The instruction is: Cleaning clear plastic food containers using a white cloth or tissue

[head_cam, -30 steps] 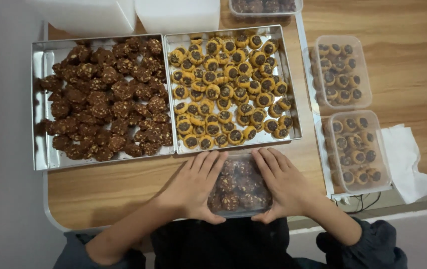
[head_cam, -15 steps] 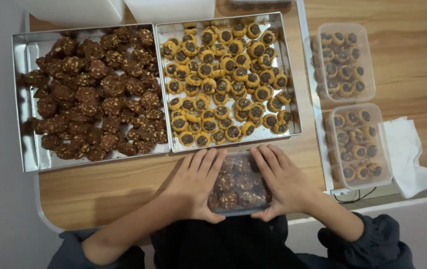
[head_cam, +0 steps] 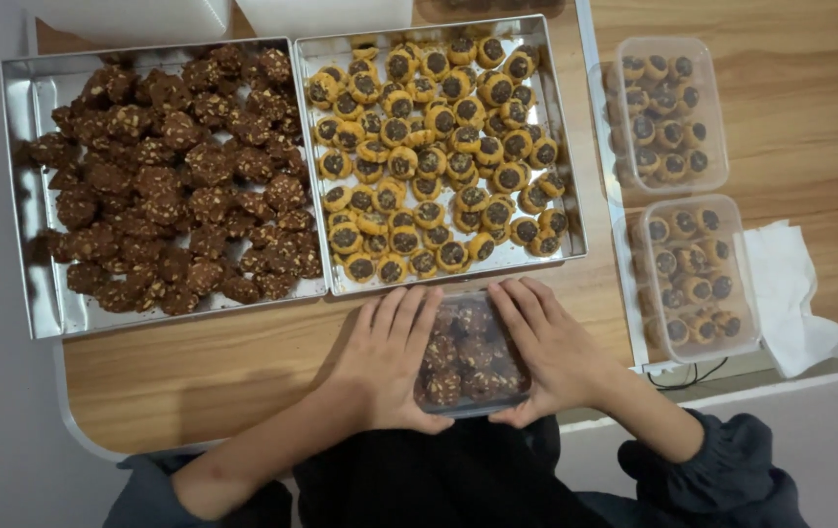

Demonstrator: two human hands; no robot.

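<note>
Cookie box (head_cam: 470,357), unmoved between both hands.

container at top edge (head_cam: 492,8) cut off, contents blurred

The two trays (head_cam: 38,205) are of shiny metal. The small box (head_cam: 468,357) between the hands is of clear, glossy plastic, like the two boxes (head_cam: 678,196) at the side. The table (head_cam: 204,367) is smooth wood. The napkin (head_cam: 791,293) is soft white paper.

Dk blue-grey sleeves, pushed up
</note>
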